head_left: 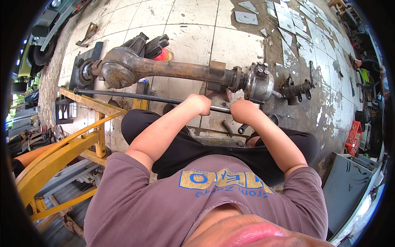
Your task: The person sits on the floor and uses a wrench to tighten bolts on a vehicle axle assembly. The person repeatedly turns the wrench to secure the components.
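My left hand (pixel 198 104) is closed around a long dark metal rod (pixel 135 96) that reaches far out to the left. Its bright end section (pixel 220 109) runs to my right hand (pixel 242 110), which is wrapped round it as well. Just beyond the rod lies a rusty vehicle axle housing (pixel 177 69), with a bulging differential case (pixel 119 68) on the left and a shiny round steel hub (pixel 260 84) on the right. Below my right hand, a wrench-like tool with a ring end (pixel 242 128) shows in part. A short dark metal piece (pixel 227 126) lies between my legs.
A yellow metal frame (pixel 82 142) stands close on my left. Beyond the hub lies another dark metal part (pixel 297 90). Broken tiles (pixel 284 18) cover the far right floor. At right are a red crate (pixel 353 138) and a grey metal cabinet (pixel 345 189). Another person's arm (pixel 37 153) shows at far left.
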The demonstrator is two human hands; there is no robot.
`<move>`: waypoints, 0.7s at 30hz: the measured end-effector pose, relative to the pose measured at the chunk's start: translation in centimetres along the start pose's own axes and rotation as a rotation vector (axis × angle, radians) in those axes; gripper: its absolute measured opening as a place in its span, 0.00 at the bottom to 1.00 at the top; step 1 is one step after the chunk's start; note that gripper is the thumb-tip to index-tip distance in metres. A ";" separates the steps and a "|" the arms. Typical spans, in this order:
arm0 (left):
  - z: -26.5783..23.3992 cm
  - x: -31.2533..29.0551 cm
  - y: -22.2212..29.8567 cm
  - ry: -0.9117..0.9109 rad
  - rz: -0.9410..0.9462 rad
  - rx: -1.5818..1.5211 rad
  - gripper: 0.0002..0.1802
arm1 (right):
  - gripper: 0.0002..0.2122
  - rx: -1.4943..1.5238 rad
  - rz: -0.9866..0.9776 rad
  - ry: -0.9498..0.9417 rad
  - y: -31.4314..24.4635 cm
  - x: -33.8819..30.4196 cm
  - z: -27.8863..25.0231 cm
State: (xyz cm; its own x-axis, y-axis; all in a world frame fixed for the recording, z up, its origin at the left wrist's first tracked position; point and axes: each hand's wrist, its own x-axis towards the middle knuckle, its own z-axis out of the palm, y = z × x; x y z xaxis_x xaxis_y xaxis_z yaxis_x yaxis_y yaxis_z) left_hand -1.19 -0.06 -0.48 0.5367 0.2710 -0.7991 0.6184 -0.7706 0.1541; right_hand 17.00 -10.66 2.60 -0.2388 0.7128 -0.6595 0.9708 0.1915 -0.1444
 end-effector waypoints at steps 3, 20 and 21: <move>-0.5 -0.5 0.3 -0.040 -0.022 0.001 0.22 | 0.11 0.059 0.024 -0.080 -0.1 -0.7 -2.4; -0.6 -0.7 0.6 -0.028 -0.010 -0.014 0.21 | 0.10 0.050 0.043 -0.011 -0.3 -0.5 -0.8; -0.6 -0.4 0.5 -0.034 -0.007 -0.020 0.21 | 0.10 0.037 0.077 0.023 -0.4 0.1 0.3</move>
State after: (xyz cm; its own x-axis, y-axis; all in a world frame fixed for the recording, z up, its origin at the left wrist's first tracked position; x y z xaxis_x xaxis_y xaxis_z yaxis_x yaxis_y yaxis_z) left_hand -0.76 -0.16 0.26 0.5124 0.2565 -0.8195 0.6342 -0.7565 0.1597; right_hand 16.58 -10.85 2.37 -0.1634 0.7396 -0.6529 0.9864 0.1108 -0.1214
